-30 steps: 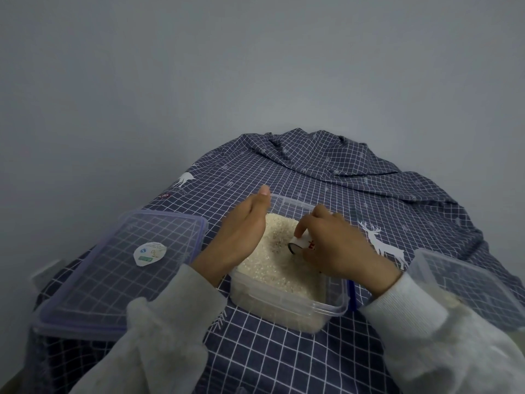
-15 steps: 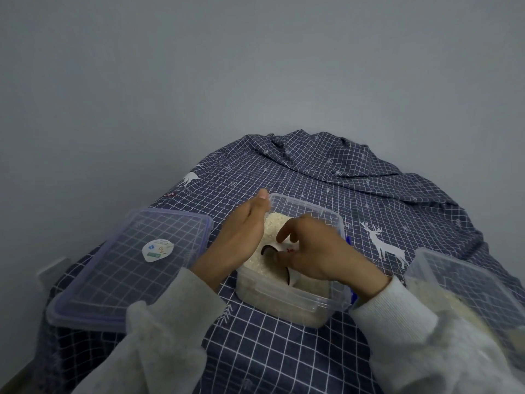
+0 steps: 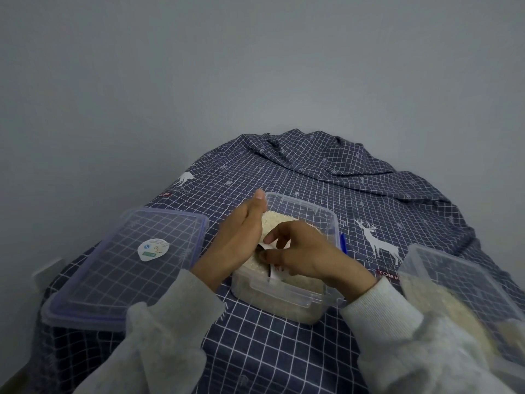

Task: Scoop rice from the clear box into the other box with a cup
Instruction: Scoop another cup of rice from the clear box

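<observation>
Two boxes on the checked cloth (image 3: 284,351): we see the clear box (image 3: 287,297) of rice (image 3: 274,220) at centre, the other box (image 3: 468,282) at the right edge, a lid (image 3: 125,268) lying left. Left hand (image 3: 241,237) flat, fingers straight, against the clear box's left wall. Right hand (image 3: 301,254) inside the box, fingers curled round the cup (image 3: 277,270), which lies tipped in the rice, mouth toward the left hand.

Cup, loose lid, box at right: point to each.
cup (image 3: 276,271): head view, white side wall below right hand's fingers.
loose lid (image 3: 113,268): head view, flat clear top.
box at right (image 3: 443,268): head view, clear near-left wall.
</observation>
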